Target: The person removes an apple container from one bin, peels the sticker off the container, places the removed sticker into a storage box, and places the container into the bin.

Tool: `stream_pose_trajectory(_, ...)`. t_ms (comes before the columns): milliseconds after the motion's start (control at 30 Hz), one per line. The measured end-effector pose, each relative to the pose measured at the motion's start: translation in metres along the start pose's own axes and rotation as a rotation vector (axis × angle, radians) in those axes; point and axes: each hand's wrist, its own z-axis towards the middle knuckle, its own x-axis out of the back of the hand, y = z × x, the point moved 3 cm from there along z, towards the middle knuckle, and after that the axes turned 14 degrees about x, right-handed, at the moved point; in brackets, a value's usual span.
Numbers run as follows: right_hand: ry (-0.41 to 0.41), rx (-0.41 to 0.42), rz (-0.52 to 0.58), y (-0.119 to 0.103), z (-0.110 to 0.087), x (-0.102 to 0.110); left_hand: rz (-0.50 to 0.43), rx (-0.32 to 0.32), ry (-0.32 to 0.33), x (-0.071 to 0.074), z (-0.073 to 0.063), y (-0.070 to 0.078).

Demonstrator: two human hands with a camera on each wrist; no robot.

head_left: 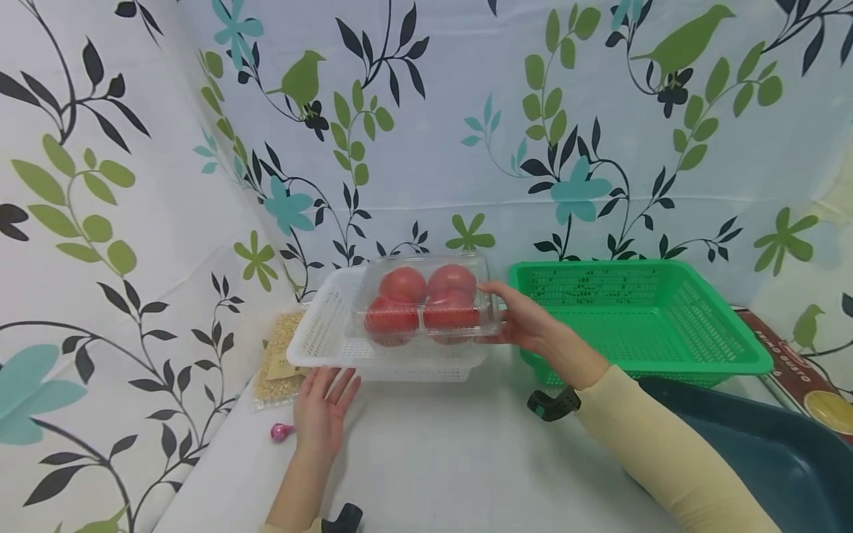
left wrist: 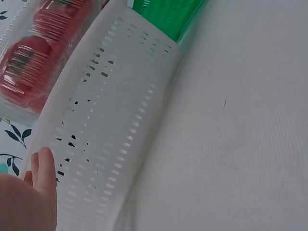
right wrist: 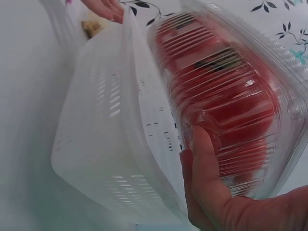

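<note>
A clear plastic box of tomatoes (head_left: 421,305) is held by its right end in my right hand (head_left: 526,320), with the thumb and fingers pressed on the ribbed plastic in the right wrist view. The box is over the white perforated basket (head_left: 320,318), hiding much of its inside. Several red tomatoes (right wrist: 231,96) show through the plastic. At the basket's front left corner is my left hand (head_left: 323,407), its fingers extended and fingertips right at the rim. In the left wrist view, those fingers (left wrist: 46,168) lie against the basket's side.
A green basket (head_left: 640,318) stands to the right. Right of it lies a brown package (head_left: 793,370), partly behind a dark blue tray (head_left: 766,444). A bag of pale grains (head_left: 276,363) and a small pink round item (head_left: 281,431) lie at the left. Patterned cloth (head_left: 426,148) hangs behind.
</note>
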Motion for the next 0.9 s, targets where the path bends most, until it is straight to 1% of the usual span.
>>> stream_pose_trajectory(100,0.011,-0.012,-0.005,0.003,0.008,-0.003,-0.062,-0.003,0.011,-0.001,0.003,0.001)
stream_pose_trajectory(233,0.034,-0.024,-0.027,0.007,0.019,-0.006,-0.124,-0.008,0.017,-0.002,0.008,0.001)
stream_pose_trajectory(400,0.074,-0.040,-0.054,0.013,0.033,-0.013,-0.166,-0.007,0.049,-0.003,0.013,0.000)
stream_pose_trajectory(500,0.088,-0.050,-0.069,0.015,0.042,-0.018,-0.181,-0.024,0.064,-0.006,0.013,0.000)
stream_pose_trajectory(667,0.083,-0.052,-0.085,0.017,0.054,-0.023,-0.192,-0.062,0.075,-0.010,0.014,-0.003)
stream_pose_trajectory(900,0.074,-0.071,-0.125,0.023,0.066,-0.029,-0.187,-0.060,0.109,-0.010,0.014,-0.004)
